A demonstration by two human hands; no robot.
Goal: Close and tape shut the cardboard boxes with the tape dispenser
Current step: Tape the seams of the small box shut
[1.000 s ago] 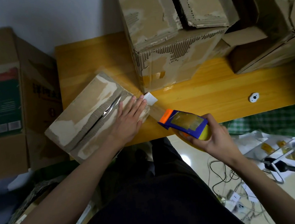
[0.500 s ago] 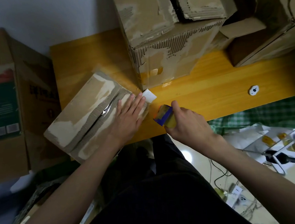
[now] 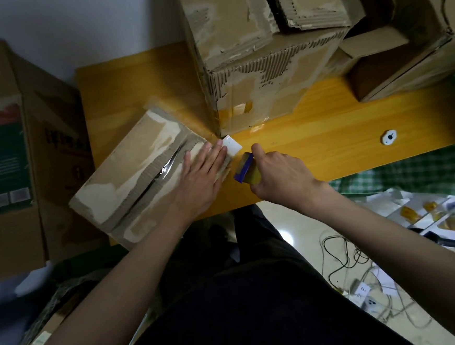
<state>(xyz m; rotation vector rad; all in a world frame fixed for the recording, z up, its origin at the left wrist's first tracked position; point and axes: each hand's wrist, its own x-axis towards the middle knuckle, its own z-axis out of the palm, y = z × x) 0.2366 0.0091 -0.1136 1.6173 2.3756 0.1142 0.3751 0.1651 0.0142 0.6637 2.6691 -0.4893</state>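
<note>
A worn, flat cardboard box (image 3: 136,174) lies slanted on the yellow wooden table (image 3: 313,138), its two top flaps meeting along a dark seam with a shiny bit of clear tape on it. My left hand (image 3: 202,177) presses flat on the box's right end, fingers straight. My right hand (image 3: 278,173) grips the blue and yellow tape dispenser (image 3: 246,168), held just off the box's right end near the table's front edge. A small white square piece (image 3: 232,148) lies by my left fingertips.
A big torn cardboard box (image 3: 261,69) stands behind the flat one, with more boxes (image 3: 401,49) at the back right. Another large printed box (image 3: 15,151) stands off the table's left side. A white round knob (image 3: 389,137) sits on the table. Cables and a power strip (image 3: 363,289) lie on the floor.
My right hand has turned over and brought the dispenser leftward, close to the box's right end. My left hand has stayed flat on the box.
</note>
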